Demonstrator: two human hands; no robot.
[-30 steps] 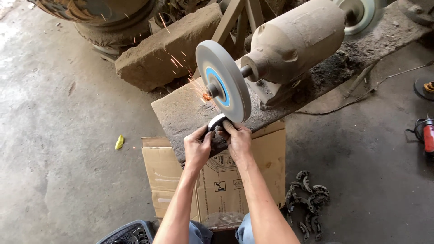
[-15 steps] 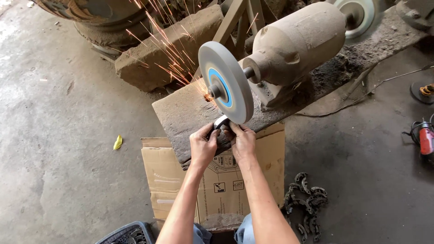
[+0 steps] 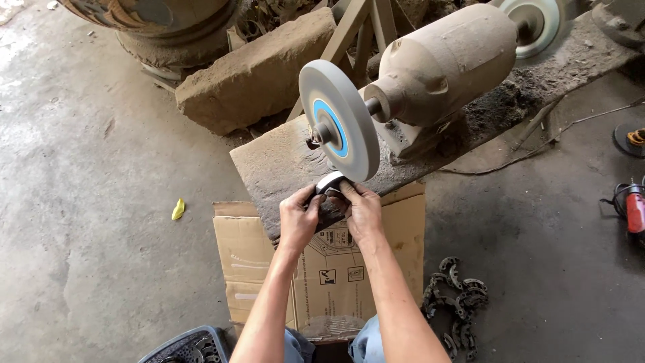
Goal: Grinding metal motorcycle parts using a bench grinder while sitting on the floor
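Both my hands grip one small curved metal part [image 3: 328, 183] with a bright ground edge, held just under the rim of the grey grinding wheel [image 3: 338, 119]. My left hand [image 3: 299, 218] wraps its left side and my right hand [image 3: 363, 213] its right side. The wheel has a blue centre disc and sits on the shaft of a dusty bench grinder motor [image 3: 443, 64], which rests on a rough slab [image 3: 282, 161]. No sparks show now. Whether the part touches the wheel cannot be told.
A cardboard box [image 3: 322, 269] stands under my forearms. Several dark curved metal pieces [image 3: 457, 296] lie on the floor to the right. A stone block [image 3: 259, 70] lies behind the slab, a second wheel [image 3: 534, 23] at the far end, a red power tool [image 3: 635, 208] at right.
Sparks flew from the wheel in both earlier frames; none show now. My hands and the part sit a little lower against the wheel's bottom rim.
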